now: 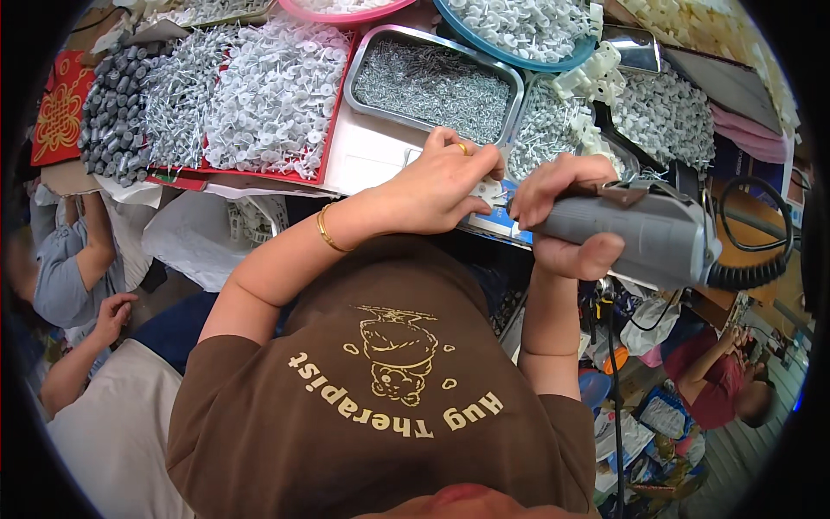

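My right hand [566, 195] is wrapped round a grey electric screwdriver [644, 233] held lying sideways, its tip pointing left. A black coiled cord [752, 272] runs from its back end. Just left of that tip, my left hand [450, 182] is closed, thumb and fingers pinching a small white plastic part [493, 192]. Fingers partly cover the part, and the exact contact with the tip is hard to make out. Beyond my left hand lies a metal tray [347, 91] full of small silver screws.
A red box [333, 143] of white round-headed plastic pieces with screws stands far left, beside grey plugs [117, 112]. A blue basin [519, 62] and a pink basin [346, 16] hold more white parts. Loose screws and white fittings [596, 82] lie far right. Other people sit at both sides.
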`<state>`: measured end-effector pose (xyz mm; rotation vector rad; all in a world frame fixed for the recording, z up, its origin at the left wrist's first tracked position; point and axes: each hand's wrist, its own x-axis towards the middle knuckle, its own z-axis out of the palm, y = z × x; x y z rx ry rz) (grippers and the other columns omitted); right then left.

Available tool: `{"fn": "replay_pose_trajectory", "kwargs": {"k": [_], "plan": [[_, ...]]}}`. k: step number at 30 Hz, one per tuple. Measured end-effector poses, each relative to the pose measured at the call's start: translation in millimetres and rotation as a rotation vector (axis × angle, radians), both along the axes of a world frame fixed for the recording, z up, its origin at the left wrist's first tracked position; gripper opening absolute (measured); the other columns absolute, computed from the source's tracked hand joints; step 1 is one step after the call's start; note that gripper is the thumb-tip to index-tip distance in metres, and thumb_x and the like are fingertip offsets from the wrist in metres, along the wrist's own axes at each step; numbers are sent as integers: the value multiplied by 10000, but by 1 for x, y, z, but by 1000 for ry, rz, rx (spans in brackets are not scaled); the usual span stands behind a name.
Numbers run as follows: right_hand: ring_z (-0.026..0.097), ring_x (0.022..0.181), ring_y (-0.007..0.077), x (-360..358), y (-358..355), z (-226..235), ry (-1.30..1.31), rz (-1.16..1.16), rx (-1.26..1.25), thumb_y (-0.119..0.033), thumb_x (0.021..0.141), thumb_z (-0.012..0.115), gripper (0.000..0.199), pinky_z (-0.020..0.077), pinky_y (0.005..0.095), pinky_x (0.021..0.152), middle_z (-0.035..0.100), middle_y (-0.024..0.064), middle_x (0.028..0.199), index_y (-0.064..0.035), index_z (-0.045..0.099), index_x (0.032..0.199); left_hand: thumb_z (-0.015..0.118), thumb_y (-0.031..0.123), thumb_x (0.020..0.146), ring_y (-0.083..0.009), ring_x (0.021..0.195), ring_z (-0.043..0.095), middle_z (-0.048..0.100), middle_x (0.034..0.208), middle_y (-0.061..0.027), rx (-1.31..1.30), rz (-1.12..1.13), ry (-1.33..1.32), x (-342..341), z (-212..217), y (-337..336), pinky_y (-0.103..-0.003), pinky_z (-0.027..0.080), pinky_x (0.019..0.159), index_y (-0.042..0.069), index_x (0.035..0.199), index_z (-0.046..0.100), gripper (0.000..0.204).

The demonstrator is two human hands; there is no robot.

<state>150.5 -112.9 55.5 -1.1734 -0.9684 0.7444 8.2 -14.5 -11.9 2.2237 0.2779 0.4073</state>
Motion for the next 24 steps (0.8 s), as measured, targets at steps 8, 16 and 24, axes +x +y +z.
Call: {"fn": "replay_pose_trajectory", "kwargs": {"k": [8, 16, 24], "plan": [[480, 446, 147, 0, 23, -14, -45, -43, 117, -783, 847, 546, 760, 464, 283, 435, 462, 53, 601, -28, 468, 875, 760, 149, 832, -278, 1102, 618, 671, 1090, -80, -51, 20, 57, -5, 1, 0, -476, 281, 1016, 74, 1159, 497, 426], [489, 451, 143, -1, 28, -10, -87, -55, 95, -786, 884, 438, 898, 466, 289, 450, 481, 45, 570, 83, 543, 1085, 864, 292, 739, -184, 1124, 549, 666, 1162, 5, -198, 384, 72, -55, -14, -1, -389, 254, 1004, 130, 1107, 637, 462], [460, 466, 156, -33, 7, 10, 89, -34, 322, -637, 942, 507, 603, 468, 307, 460, 463, 54, 649, -44, 473, 1049, 870, 379, 717, -186, 1067, 548, 672, 1104, 21, 19, 573, -98, -55, -22, -16, -397, 244, 994, 149, 1061, 664, 462]]}}
